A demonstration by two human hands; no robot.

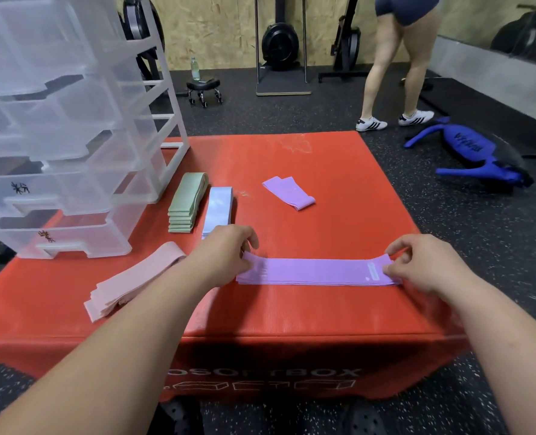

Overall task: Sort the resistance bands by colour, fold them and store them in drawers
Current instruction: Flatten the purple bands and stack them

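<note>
On the red worktop (291,312), near its front edge, my left hand (225,246) and right hand (420,262) each pinch one end of the purple bands (316,272). If one pinch slips, I fear the layers fan apart.

partial "tbox" on red box (260,350)
</note>
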